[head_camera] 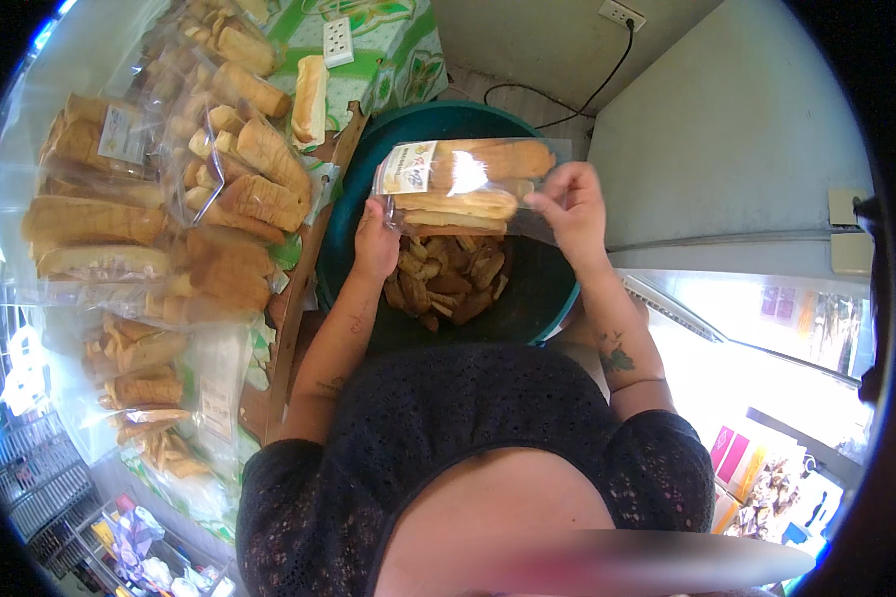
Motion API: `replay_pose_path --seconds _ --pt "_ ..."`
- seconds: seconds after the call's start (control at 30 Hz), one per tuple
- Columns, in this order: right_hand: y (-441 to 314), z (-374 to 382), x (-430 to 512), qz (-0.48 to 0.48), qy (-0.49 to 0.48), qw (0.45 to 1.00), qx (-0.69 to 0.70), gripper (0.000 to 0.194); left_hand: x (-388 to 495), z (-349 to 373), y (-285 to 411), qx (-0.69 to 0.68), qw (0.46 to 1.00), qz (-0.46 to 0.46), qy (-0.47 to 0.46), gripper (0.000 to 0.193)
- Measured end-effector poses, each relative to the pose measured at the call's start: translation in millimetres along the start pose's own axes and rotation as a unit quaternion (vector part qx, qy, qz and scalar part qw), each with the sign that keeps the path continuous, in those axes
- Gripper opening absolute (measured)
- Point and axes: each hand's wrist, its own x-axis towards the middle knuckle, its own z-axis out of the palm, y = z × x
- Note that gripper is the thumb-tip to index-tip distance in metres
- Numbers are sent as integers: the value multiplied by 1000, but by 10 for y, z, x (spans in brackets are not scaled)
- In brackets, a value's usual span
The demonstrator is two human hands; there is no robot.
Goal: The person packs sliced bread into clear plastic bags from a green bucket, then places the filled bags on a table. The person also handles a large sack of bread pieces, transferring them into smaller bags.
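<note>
A clear plastic bag (519, 224) packed with long pieces of bread (455, 201) is held up over a large green tub (347, 160). It bears a white label (408, 167) with writing near its left end. My left hand (378, 242) grips that left end, the thumb on top. At the other end, my right hand (576, 213) pinches the loose plastic edge between thumb and fingers; it is slightly blurred. Below the bag, many loose brown bread pieces (448, 283) lie in the tub. The bag hides part of this pile.
On the left, a table with a green patterned cloth (418, 60) holds several bread-filled bags (246, 164), a single loaf (310, 101) and a white power strip (338, 42). A grey cabinet-like appliance (702, 149) stands on the right. A black cord (612, 74) runs from the wall outlet (622, 13).
</note>
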Motion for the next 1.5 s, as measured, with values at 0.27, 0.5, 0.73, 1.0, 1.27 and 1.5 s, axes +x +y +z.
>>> replay_pose_path --seconds 0.27,0.5,0.73,1.0,1.27,1.5 --pt "-77 16 142 2 -149 958 -244 47 18 -7 -43 14 990 -132 37 58" --pt "10 -256 73 135 58 989 27 28 -36 -188 -106 9 971 -222 92 65" --pt "-44 -677 -3 200 78 975 58 18 -28 -391 -169 -61 974 -214 37 61" --pt "4 -521 41 156 -42 987 11 17 -8 -314 -108 -28 974 -215 66 62" --pt "1 -570 115 150 -115 981 44 14 -75 -170 52 7 988 -106 115 66" --pt "100 -526 111 169 -46 984 -17 13 -122 29 130 76 986 -96 115 68"
